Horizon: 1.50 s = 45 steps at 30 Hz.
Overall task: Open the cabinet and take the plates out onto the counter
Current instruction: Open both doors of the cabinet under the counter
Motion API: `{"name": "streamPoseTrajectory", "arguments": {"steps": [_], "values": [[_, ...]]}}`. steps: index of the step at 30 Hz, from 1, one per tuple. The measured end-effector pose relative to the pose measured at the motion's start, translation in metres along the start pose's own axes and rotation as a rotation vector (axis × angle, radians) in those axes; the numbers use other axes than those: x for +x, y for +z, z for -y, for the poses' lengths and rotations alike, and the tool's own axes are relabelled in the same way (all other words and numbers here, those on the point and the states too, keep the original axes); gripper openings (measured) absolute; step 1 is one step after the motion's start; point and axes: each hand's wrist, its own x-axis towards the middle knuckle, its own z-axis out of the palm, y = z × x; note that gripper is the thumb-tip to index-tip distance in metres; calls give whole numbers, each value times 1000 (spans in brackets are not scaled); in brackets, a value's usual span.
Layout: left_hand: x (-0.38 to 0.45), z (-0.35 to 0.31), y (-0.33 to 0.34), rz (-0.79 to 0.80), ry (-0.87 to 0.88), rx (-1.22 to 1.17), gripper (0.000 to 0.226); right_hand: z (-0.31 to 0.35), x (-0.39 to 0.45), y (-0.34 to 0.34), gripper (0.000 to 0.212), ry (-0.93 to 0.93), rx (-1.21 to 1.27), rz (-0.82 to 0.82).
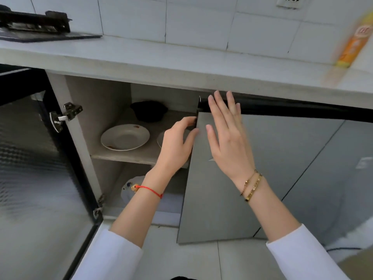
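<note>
The cabinet is only half open. The left door (40,158), dark with patterned glass, is swung fully outward on its hinges (69,114), so the left part of the inside is in view. The right door (222,188), grey and smooth, is open only a little at its free edge.

The left hand (177,144) has its fingers (188,121) curled around this free edge of the right door, with the thumb on the front face; it holds the door and nothing else. The right hand (226,134) is spread flat with straight fingers over the front of the same door near its top corner. It holds nothing, and I cannot tell whether the palm really touches the surface.

The plates are all still inside. One white plate (125,137) with small red marks lies on the upper shelf (121,156). A second plate (161,138) lies just beside it, mostly hidden behind the left hand. Behind them is a dark round object (149,111) that I cannot identify. On the lower level stands a white dish with a blue pattern (129,188), partly covered by the left wrist.

The desk (181,63) above carries no plate yet. I judge that the opening step is nearly done, and the whole work of lifting the plates out remains.
</note>
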Motion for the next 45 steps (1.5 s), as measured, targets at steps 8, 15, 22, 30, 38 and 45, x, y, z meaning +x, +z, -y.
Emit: {"name": "streamPoseTrajectory", "arguments": {"steps": [8,15,22,30,38,45], "values": [[-52,-35,-15,-17,128,-57,23,24,-48,-52,52,13,24,-18],[-94,-68,-10,-29,229,-192,29,43,-90,-102,53,80,13,-20],[-119,-108,4,78,383,-262,28,48,-126,-146,51,162,45,-140],[-142,-146,41,232,451,-372,33,30,-168,-198,51,215,-42,-195],[-172,-197,93,215,548,-326,37,10,-214,-248,51,352,-177,-241],[-190,-237,139,188,551,-325,42,-15,-244,-286,47,423,-405,-197]]}}
